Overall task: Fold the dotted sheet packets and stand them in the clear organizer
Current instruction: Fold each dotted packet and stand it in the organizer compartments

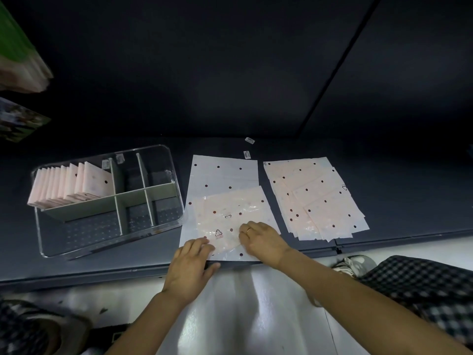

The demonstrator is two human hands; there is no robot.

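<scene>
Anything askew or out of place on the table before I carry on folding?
Mostly tidy. Two small white labels lie loose on the dark table behind the sheets. The unfolded stack at right is fanned out, edges not squared. Folded packets stand neatly in the clear organizer.

Two small white labels (250,140) and (246,154) lie on the dark table (384,155), far side. At far left, a green stack (18,52) hangs blurred, a printed sheet (18,121) under it. Checked fabric (430,290) fills the near right, another checked patch (15,329) near left.
</scene>
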